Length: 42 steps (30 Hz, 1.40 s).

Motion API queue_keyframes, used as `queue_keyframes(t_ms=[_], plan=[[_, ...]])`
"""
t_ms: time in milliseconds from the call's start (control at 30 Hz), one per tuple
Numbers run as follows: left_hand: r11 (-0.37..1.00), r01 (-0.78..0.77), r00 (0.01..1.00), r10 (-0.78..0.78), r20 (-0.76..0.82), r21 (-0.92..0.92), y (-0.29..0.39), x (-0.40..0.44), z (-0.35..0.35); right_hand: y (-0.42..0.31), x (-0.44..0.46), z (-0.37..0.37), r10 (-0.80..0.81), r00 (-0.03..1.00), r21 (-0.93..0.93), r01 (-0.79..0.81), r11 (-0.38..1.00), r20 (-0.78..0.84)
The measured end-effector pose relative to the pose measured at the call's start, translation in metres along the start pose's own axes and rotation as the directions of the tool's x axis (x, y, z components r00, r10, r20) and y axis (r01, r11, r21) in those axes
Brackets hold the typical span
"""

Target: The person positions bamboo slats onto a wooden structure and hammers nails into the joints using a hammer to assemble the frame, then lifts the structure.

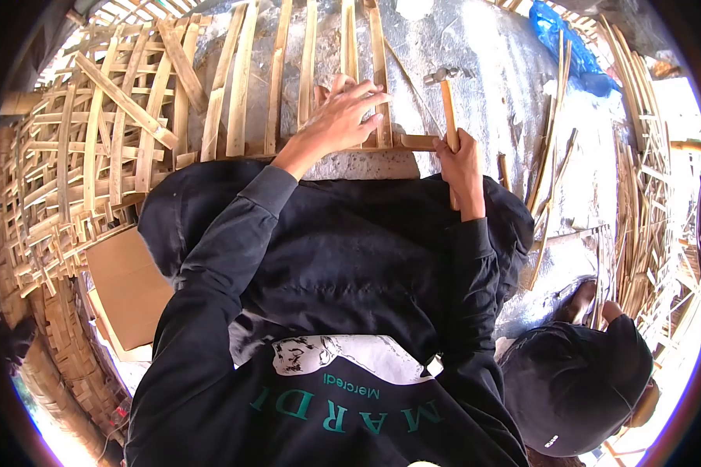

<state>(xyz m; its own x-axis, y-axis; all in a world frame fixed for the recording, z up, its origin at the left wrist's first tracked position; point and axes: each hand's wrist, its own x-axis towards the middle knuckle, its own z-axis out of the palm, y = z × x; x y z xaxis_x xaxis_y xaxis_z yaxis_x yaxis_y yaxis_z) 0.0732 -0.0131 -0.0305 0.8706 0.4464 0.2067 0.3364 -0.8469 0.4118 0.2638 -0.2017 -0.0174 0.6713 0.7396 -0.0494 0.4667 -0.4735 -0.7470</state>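
Note:
My right hand is closed round the wooden handle of a hammer, whose metal head points up and away from me. Over the pale bamboo strips, my left hand is spread with its fingers apart, resting at or just above them; whether it touches them I cannot tell. The strips run away from me, side by side, with their near ends along a crosswise bamboo piece in front of my lap. No nail can be made out.
Woven bamboo lattice lies at the left, above a cardboard piece. A blue plastic bag and long thin strips are at the right. Another person in dark clothing crouches at the lower right.

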Motion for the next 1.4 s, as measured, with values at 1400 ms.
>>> queue_keyframes(t_ms=[1400], plan=[[0.999, 0.041, 0.906, -0.048, 0.42, 0.025, -0.007, -0.003, -0.006, 0.007, 0.006, 0.002, 0.155, 0.984, -0.083, -0.147, 0.986, 0.092]])
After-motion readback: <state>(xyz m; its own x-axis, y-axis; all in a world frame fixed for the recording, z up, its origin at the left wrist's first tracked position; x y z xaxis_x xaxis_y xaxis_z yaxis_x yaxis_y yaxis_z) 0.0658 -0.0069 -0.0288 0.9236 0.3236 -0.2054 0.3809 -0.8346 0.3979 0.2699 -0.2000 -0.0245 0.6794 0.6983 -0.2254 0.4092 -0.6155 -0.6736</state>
